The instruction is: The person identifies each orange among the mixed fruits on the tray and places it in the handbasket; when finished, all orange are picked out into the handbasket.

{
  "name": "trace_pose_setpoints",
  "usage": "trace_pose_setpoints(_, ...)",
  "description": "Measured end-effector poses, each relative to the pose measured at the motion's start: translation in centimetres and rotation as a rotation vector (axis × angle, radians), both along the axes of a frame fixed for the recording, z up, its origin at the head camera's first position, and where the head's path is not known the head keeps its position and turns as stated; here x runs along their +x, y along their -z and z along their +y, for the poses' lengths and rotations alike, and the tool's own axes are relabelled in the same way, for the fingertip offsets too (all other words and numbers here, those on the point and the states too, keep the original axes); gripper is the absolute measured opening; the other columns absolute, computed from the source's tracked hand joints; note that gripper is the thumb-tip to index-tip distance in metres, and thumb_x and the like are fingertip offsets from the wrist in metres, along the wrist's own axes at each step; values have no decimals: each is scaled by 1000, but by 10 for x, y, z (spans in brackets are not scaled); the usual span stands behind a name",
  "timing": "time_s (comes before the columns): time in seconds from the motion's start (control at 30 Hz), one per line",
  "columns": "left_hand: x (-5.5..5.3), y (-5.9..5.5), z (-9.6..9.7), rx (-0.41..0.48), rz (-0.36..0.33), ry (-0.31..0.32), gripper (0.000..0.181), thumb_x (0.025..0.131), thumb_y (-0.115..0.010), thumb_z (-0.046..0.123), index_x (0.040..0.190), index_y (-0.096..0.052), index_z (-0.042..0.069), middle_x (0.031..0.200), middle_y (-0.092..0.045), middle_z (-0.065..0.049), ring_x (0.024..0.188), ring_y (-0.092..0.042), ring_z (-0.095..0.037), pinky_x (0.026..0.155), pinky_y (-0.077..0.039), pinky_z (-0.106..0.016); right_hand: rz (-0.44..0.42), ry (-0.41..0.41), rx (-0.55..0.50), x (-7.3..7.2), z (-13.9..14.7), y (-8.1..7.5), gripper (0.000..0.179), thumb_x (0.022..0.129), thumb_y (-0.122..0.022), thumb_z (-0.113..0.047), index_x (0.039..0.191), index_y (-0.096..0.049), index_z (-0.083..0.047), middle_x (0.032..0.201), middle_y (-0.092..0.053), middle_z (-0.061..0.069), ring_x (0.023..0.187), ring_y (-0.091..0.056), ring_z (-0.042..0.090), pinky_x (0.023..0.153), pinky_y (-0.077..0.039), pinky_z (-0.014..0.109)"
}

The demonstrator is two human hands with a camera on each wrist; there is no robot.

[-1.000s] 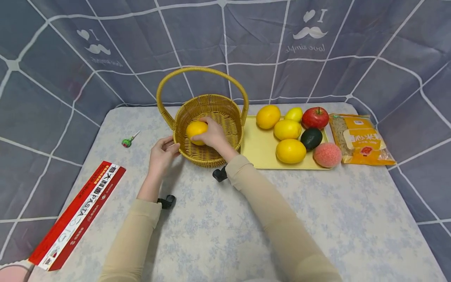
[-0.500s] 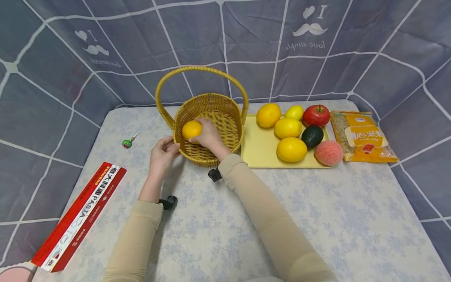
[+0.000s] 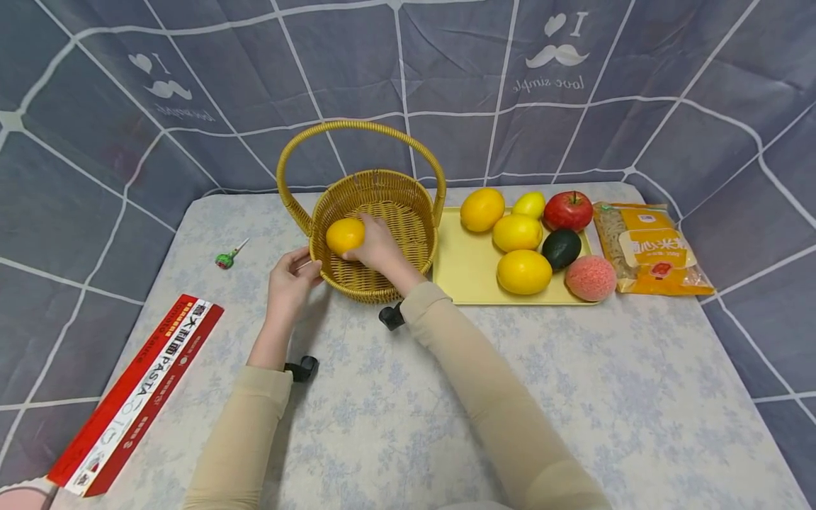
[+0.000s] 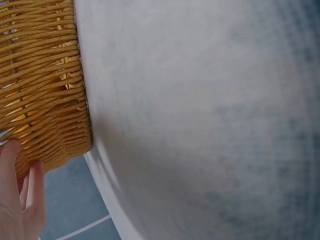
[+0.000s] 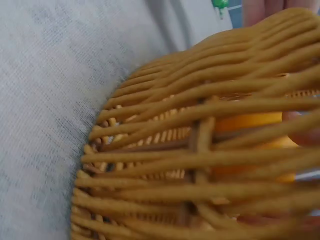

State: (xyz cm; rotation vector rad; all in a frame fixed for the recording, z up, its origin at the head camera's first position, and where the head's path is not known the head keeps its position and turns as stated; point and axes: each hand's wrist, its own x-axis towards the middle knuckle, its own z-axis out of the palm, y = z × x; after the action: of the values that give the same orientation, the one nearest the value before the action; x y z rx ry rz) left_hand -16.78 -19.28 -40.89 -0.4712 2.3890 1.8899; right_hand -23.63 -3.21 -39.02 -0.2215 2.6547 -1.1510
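Observation:
In the head view my right hand (image 3: 379, 247) reaches into a yellow wicker basket (image 3: 376, 292) with a tall arched handle. It holds an orange (image 3: 345, 236) low against the basket's left inner wall. Through the weave in the right wrist view, the orange (image 5: 250, 125) shows in part, with a fingertip beside it. My left hand (image 3: 290, 283) touches the outside of the basket's left wall. Its fingertips (image 4: 35, 175) rest on the woven side in the left wrist view, and that hand holds nothing else.
Right of the basket, a yellow tray (image 3: 462, 283) bears several yellow fruits, a red apple (image 3: 568, 211), a dark green avocado (image 3: 562, 248) and a pink peach (image 3: 591, 278). Beyond it lies an orange food packet (image 3: 656, 248). At left are a lollipop (image 3: 226, 260) and a red pasta box (image 3: 137, 397).
Inside the basket, my right hand has shifted left with the orange, closer to the left wall. My left hand stays at the basket's side. The head view has moved slightly.

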Motion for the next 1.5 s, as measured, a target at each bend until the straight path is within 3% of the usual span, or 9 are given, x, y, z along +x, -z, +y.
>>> trace_pose_setpoints(0.27,-1,2,2,6,-8,11,53,101,-55,17,151,-38,8,148,-48,-12,129,-54,-26,99,-56,-30,7,-45,-66,16,32,-10,72,89,-75,-26,150,-40,-13,156,-36,12,142,-37,29,119,-37,46)
trace_pose_setpoints(0.5,1,2,1,7,-28,9,54,102,-55,19,152,-37,9,149,-46,-12,130,-53,-25,101,-55,-32,81,-43,-227,35,76,-19,51,92,-71,-24,139,-54,-11,141,-55,8,130,-53,27,108,-50,39)
trace_pose_setpoints(0.73,3,-3,-3,-1,-19,-5,55,102,-55,21,152,-36,10,150,-46,-11,131,-53,-26,102,-55,-32,95,-75,-314,50,115,-30,45,93,-70,-21,134,-57,-8,136,-59,10,128,-55,27,109,-49,41)
trace_pose_setpoints(0.93,4,-2,-6,7,-28,4,55,102,-55,20,152,-35,9,151,-45,-12,132,-52,-27,97,-56,-26,103,-77,-291,60,151,-27,46,92,-71,-24,133,-58,-8,135,-59,10,125,-56,29,108,-50,44)
trace_pose_setpoints(1.17,3,-2,-6,29,-35,22,55,101,-55,19,151,-35,7,150,-45,-15,132,-52,-30,98,-56,-27,131,-57,-141,72,194,-24,48,91,-72,-26,133,-59,-6,135,-59,10,124,-55,33,108,-49,46)
trace_pose_setpoints(1.5,1,-2,-5,11,-30,30,54,102,-55,19,151,-36,6,149,-46,-15,131,-53,-28,98,-56,-27,153,45,-27,86,248,-15,55,89,-74,-32,134,-58,-5,137,-58,14,128,-51,32,113,-41,52)
